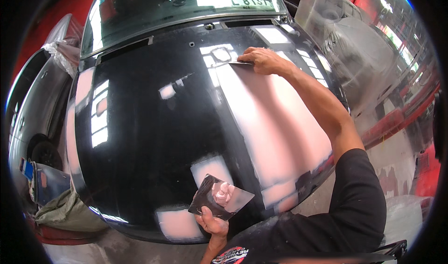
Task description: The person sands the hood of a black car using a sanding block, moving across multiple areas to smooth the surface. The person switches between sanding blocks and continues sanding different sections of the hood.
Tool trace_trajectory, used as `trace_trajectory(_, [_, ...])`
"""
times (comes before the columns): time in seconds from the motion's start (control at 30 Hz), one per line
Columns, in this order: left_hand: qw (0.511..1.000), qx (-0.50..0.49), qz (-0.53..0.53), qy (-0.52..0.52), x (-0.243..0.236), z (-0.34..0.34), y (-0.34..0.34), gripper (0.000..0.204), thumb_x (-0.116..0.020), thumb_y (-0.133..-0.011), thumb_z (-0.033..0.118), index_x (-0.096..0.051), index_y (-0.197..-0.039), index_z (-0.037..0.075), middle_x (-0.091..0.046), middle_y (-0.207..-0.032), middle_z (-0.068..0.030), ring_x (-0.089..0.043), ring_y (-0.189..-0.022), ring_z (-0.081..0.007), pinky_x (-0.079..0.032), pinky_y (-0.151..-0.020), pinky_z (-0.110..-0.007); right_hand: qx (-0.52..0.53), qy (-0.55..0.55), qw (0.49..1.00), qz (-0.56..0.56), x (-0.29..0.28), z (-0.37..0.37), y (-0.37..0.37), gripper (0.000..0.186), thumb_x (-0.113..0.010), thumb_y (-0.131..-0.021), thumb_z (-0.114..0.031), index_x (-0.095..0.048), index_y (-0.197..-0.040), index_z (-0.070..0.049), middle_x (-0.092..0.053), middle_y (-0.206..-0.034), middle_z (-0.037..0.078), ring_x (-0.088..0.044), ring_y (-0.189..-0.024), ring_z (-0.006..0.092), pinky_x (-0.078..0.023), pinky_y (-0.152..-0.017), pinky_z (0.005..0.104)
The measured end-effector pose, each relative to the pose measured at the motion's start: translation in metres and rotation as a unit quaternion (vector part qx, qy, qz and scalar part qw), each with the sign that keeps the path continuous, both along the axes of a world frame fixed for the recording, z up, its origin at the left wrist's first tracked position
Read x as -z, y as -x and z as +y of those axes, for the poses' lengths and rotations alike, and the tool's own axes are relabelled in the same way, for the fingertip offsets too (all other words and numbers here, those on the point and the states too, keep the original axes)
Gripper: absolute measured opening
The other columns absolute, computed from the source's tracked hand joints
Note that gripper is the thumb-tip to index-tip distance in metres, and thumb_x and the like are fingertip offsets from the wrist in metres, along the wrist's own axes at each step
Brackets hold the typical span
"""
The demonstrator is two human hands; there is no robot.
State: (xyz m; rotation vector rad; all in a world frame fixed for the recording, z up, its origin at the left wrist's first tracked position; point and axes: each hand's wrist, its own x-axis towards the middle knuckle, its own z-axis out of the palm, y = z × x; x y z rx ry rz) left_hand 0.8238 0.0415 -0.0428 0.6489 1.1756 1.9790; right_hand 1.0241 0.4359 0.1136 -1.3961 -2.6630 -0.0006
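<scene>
My right hand [260, 60] grips a thin flat dark spreader [241, 65] near the upper edge of a large pale-pink patch [275, 142] on the right half of a glossy black car hood [140, 161]. Low in the middle, my left hand [212, 223] holds a dark square board [198, 203] with a blob of pink putty [222, 194] on it. Smaller pink patches [179, 224] show around the board, along the hood's left edge and near its middle.
The windscreen [140, 21] spans the top. At left stand a silver car [30, 110] and, lower down, an olive cloth [60, 212] beside a grey panel. Plastic-wrapped things [345, 54] crowd the right, with red surfaces behind. Grey floor [140, 250] shows below the hood.
</scene>
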Motion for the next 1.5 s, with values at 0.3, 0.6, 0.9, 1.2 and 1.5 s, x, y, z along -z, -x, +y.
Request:
trace_trajectory(0.3, [0.999, -0.021, 0.036, -0.025, 0.002, 0.004, 0.004, 0.058, -0.053, -0.093, 0.035, -0.046, -0.133, -0.006, -0.056, -0.126, -0.0212, -0.057, -0.115, -0.0316, -0.047, -0.098, -0.042, -0.001, 0.022, 0.999, 0.028, 0.013, -0.034, -0.013, 0.055, -0.061, -0.073, 0.001, -0.069, -0.125, -0.015, -0.068, -0.123, 0.014, -0.063, -0.110, 0.0337, -0.052, -0.089, 0.0441])
trace_trajectory(0.6, [0.997, -0.009, -0.050, -0.056, -0.003, 0.005, 0.007, 0.056, -0.055, -0.096, 0.032, -0.046, -0.139, -0.002, -0.054, -0.134, -0.0194, -0.056, -0.122, -0.0333, -0.045, -0.105, -0.047, 0.015, -0.090, 0.995, 0.034, 0.093, -0.293, -0.093, 0.057, -0.074, -0.076, -0.012, -0.064, -0.132, -0.020, -0.061, -0.131, 0.008, -0.053, -0.124, 0.0299, -0.038, -0.103, 0.0461])
trace_trajectory(0.9, [0.992, 0.063, -0.086, -0.061, -0.003, 0.006, 0.009, 0.058, -0.052, -0.099, 0.036, -0.042, -0.140, -0.003, -0.056, -0.131, -0.0198, -0.058, -0.119, -0.0324, -0.046, -0.103, -0.046, 0.029, -0.100, 0.993, 0.049, 0.086, -0.372, -0.109, 0.055, -0.072, -0.077, -0.010, -0.064, -0.131, -0.016, -0.058, -0.133, 0.008, -0.051, -0.125, 0.0294, -0.036, -0.105, 0.0471])
trace_trajectory(1.2, [0.997, 0.001, -0.066, -0.047, -0.008, 0.007, -0.001, 0.054, -0.055, -0.093, 0.032, -0.048, -0.132, -0.004, -0.056, -0.127, -0.0188, -0.059, -0.115, -0.0311, -0.049, -0.098, -0.041, 0.011, -0.112, 0.993, 0.043, 0.010, -0.119, -0.020, 0.056, -0.058, -0.087, -0.005, -0.058, -0.139, -0.025, -0.056, -0.139, 0.008, -0.051, -0.128, 0.0295, -0.039, -0.105, 0.0472])
trace_trajectory(1.5, [0.998, -0.003, -0.039, -0.053, -0.006, 0.006, 0.000, 0.052, -0.055, -0.092, 0.029, -0.049, -0.131, -0.006, -0.057, -0.127, -0.0217, -0.060, -0.115, -0.0332, -0.051, -0.097, -0.043, -0.013, -0.015, 1.000, -0.003, 0.009, -0.021, 0.048, 0.064, -0.050, -0.085, -0.003, -0.057, -0.141, -0.033, -0.056, -0.139, 0.005, -0.051, -0.127, 0.0296, -0.042, -0.099, 0.0509])
